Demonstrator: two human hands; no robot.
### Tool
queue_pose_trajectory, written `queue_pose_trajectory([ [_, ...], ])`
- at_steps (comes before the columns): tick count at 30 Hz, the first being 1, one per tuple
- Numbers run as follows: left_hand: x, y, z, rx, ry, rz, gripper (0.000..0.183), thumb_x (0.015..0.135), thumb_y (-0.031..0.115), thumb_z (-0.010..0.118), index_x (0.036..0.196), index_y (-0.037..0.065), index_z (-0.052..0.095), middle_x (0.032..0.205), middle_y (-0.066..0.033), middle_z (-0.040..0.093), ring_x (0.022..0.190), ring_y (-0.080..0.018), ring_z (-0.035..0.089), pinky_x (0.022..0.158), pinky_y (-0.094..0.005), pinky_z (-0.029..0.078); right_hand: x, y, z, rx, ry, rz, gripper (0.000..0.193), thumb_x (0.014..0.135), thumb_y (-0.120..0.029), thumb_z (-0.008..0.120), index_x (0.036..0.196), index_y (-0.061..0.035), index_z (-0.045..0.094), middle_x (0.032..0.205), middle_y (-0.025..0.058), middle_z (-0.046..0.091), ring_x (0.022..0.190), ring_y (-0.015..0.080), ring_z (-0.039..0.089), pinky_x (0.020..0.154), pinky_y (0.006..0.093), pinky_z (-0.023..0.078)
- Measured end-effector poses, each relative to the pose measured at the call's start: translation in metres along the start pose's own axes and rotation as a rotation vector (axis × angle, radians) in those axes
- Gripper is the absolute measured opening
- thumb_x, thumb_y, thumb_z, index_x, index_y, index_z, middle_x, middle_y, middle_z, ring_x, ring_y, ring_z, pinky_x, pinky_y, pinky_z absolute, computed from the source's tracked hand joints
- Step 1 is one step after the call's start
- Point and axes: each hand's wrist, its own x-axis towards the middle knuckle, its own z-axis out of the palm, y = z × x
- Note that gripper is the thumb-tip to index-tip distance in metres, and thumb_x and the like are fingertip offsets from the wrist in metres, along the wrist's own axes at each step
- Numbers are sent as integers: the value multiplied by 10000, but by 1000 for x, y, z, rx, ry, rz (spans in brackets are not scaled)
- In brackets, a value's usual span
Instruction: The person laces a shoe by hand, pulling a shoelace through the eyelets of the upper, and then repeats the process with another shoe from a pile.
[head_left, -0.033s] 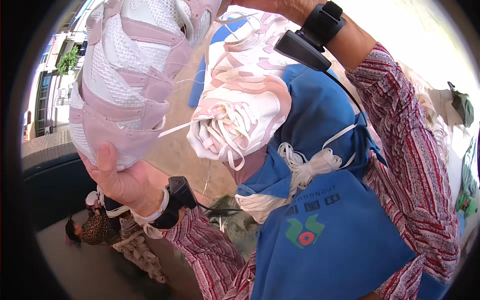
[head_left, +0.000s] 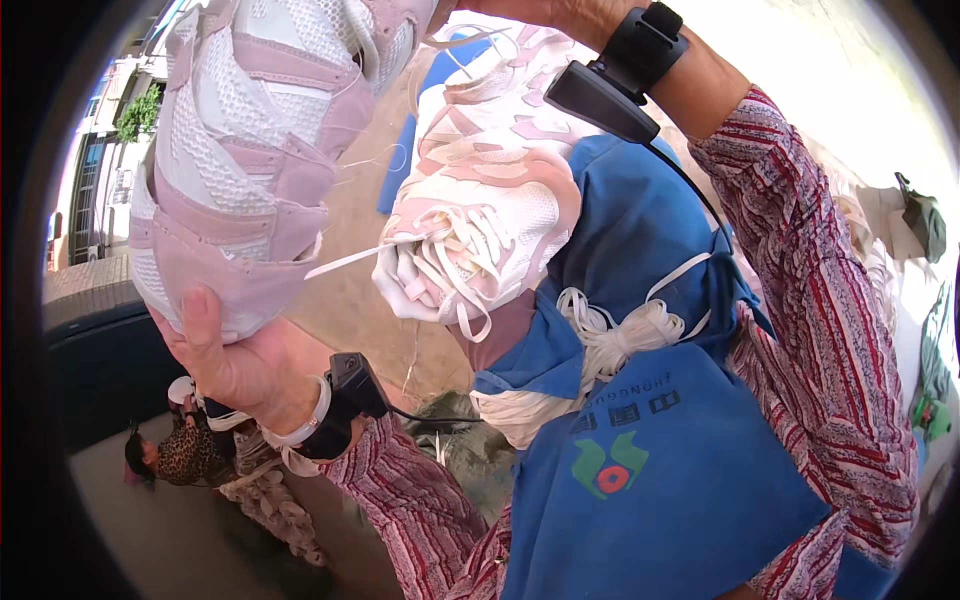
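My left hand point(head_left: 235, 365) grips the lower end of a stack of pink-and-white mesh shoe uppers point(head_left: 240, 210), its thumb on the outer face and its fingers beneath. The stack is raised at upper left, and its top runs out of the picture. My right hand point(head_left: 530, 10) reaches in at the top edge by the stack's upper end; its fingers are cut off. Beside it lies a second bundle of pale pink-and-white shoe uppers point(head_left: 490, 190), white laces point(head_left: 455, 255) tangled at its near end. One lace stretches from there toward the raised stack.
A blue apron point(head_left: 660, 480) covers my lap, with a hank of white cord point(head_left: 640, 335) tied on it. Cabled black devices point(head_left: 605, 100) sit on both wrists. Another person point(head_left: 185, 445) in a leopard-print top is at lower left, near a pile of pale pieces point(head_left: 275, 510).
My left hand and the raised stack of shoe uppers have shifted slightly left. The bundle with the laces looks almost unmoved.
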Motion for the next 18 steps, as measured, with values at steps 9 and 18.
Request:
queue_pose_trajectory([
  [9,-10,40,-95,157,100,132,611,826,156,668,1345,-62,432,1332,-188,502,1238,-320,480,1075,-458,338,30,51,53,124,-254,36,310,925,-212,647,1148,-2,604,984,76,702,834,175,693,710,300,589],
  [18,-64,53,-117,82,146,-91,741,787,148,685,1401,-82,339,1372,-207,457,1272,-341,452,1096,-468,334,-18,95,93,160,-18,160,437,890,-185,694,1256,-1,542,1158,110,642,1042,224,647,873,388,548],
])
